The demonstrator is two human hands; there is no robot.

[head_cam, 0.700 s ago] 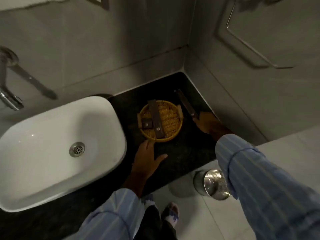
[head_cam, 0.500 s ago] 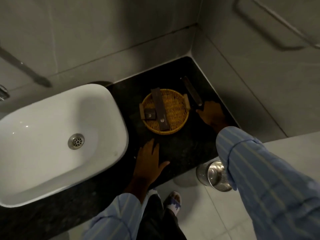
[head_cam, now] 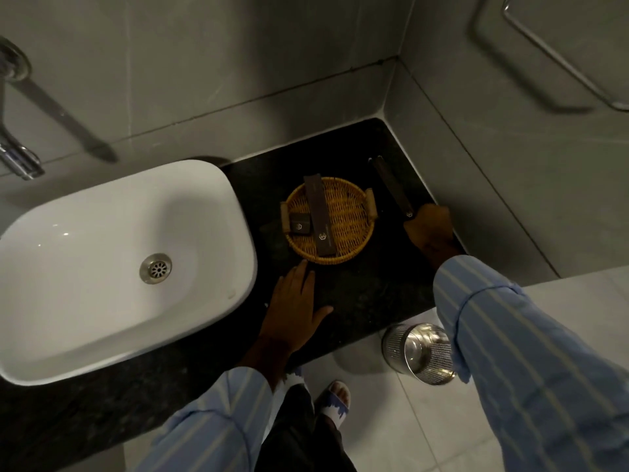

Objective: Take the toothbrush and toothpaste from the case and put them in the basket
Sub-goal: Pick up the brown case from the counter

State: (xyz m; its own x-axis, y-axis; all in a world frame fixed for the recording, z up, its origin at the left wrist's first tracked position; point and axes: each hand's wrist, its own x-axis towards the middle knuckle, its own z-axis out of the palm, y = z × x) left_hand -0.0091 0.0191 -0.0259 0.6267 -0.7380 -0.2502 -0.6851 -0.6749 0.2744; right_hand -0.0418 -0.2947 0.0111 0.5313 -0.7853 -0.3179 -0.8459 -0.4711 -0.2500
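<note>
A round wicker basket (head_cam: 350,212) with two small handles stands on the dark stone counter (head_cam: 371,294). Inside it a long dark box (head_cam: 318,212) lies across the weave, with a small dark box (head_cam: 299,226) to its left. Right of the basket, a long dark case (head_cam: 391,187) lies on the counter near the wall. My right hand (head_cam: 430,229) covers and grips its near end. My left hand (head_cam: 294,308) lies flat on the counter in front of the basket, fingers apart, fingertips just short of the rim. No toothbrush or toothpaste shows.
A white basin (head_cam: 102,267) fills the left of the counter, with a chrome tap (head_cam: 17,158) above it. Grey tiled walls close the back and right side. A steel bin (head_cam: 418,352) stands on the floor below the counter's edge.
The view has shifted a little. My left hand slid slightly back from the basket's rim and stays flat. My right hand stays on the near end of the case.
</note>
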